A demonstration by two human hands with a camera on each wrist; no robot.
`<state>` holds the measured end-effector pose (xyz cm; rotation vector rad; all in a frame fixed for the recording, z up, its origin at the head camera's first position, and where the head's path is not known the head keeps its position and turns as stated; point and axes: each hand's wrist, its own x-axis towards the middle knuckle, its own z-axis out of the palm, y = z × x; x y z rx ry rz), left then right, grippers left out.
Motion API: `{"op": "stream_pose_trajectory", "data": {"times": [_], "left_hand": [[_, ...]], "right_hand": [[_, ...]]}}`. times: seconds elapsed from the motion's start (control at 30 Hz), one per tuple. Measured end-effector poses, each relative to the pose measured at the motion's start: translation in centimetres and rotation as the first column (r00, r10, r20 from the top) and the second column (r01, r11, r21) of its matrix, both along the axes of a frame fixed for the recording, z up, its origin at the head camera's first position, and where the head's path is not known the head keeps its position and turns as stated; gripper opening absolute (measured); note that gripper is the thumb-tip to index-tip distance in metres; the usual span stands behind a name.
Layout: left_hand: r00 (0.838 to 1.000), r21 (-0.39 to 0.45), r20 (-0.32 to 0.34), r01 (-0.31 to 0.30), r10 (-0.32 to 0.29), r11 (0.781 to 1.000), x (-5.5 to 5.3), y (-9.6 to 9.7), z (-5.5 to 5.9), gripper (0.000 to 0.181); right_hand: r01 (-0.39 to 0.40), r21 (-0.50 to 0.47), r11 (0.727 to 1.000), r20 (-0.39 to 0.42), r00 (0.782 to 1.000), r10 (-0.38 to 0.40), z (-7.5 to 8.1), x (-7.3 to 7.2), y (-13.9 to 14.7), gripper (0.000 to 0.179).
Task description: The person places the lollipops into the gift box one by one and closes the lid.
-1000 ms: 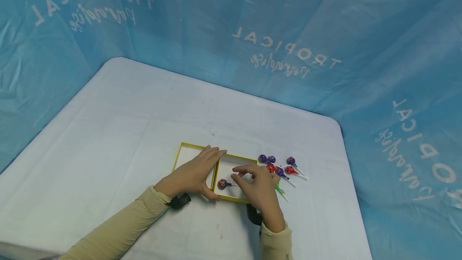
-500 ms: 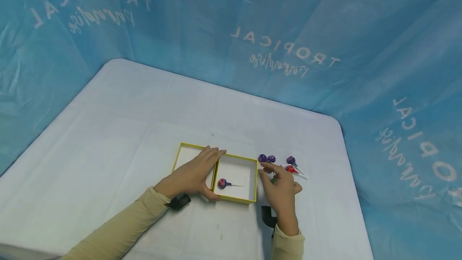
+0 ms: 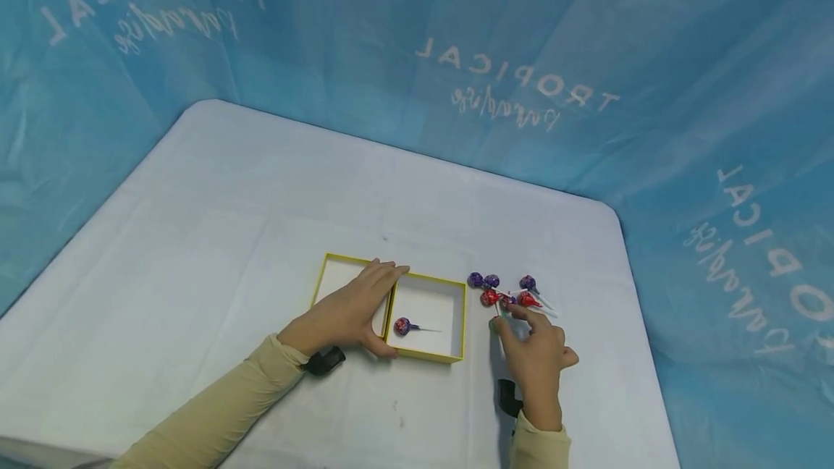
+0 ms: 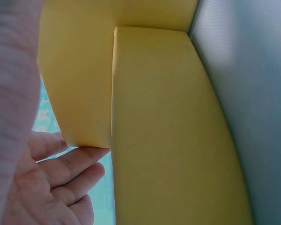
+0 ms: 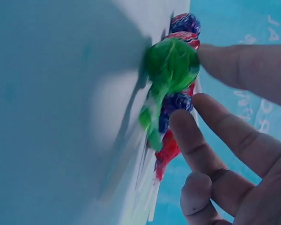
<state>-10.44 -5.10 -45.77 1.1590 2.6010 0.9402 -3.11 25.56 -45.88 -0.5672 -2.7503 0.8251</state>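
In the head view my left hand [image 3: 352, 313] spans the seam of two yellow-edged box halves, thumb at the near side, fingers at the far side; it holds them together. The left wrist view shows the yellow box wall [image 4: 164, 117] beside its fingers. A red-and-purple lollipop [image 3: 402, 326] lies in the right box half [image 3: 464, 317]. My right hand [image 3: 537, 357] reaches over a cluster of lollipops, fingers apart. In the right wrist view its thumb is at a green lollipop [image 5: 172, 65], with the other fingers near a purple one [image 5: 175, 105]; firm contact is unclear.
Purple lollipops [image 3: 483, 280] and red ones [image 3: 529, 300] lie close together right of the box, some sticks crossing. The left box half [image 3: 339, 277] is partly covered by my hand. A white cloth covers the table [image 3: 260, 187], with a blue printed curtain [image 3: 365, 35] behind.
My right hand has moved right, from above the right box half to the lollipop cluster. The lollipop in the box is now fully exposed. My left hand stays in place.
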Motion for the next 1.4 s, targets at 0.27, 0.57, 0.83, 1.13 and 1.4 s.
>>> {"op": "stream_pose_trajectory", "data": {"times": [0.27, 0.57, 0.83, 1.13, 1.4], "left_hand": [[1.0, 0.0, -0.006, 0.001, -0.001, 1.0, -0.2, 0.0, 0.1, 0.128], [1.0, 0.0, 0.011, -0.005, 0.005, 1.0, -0.1, 0.0, -0.1, 0.128], [1.0, -0.007, 0.012, -0.002, 0.002, 1.0, 0.0, 0.0, -0.1, 0.127], [1.0, -0.01, 0.028, -0.008, 0.008, 1.0, 0.3, 0.1, 0.1, 0.126], [0.999, 0.007, -0.038, -0.003, 0.003, 1.0, 0.3, 0.0, 0.0, 0.126]], "right_hand": [[0.012, 0.014, 1.0, 0.035, 0.999, -0.013, -0.5, 0.3, -0.1, 0.034], [0.014, 0.046, 0.999, 0.061, 0.998, -0.017, -0.5, 0.4, -0.1, 0.037], [-0.029, 0.087, 0.996, 0.02, 0.999, 0.027, 0.3, 0.0, 0.0, 0.033], [-0.202, 0.238, 0.95, -0.139, 0.961, 0.239, 3.9, -1.9, -1.6, 0.031], [-0.462, 0.396, 0.794, -0.16, 0.816, 0.555, 6.6, -3.2, -5.7, 0.026]]}}
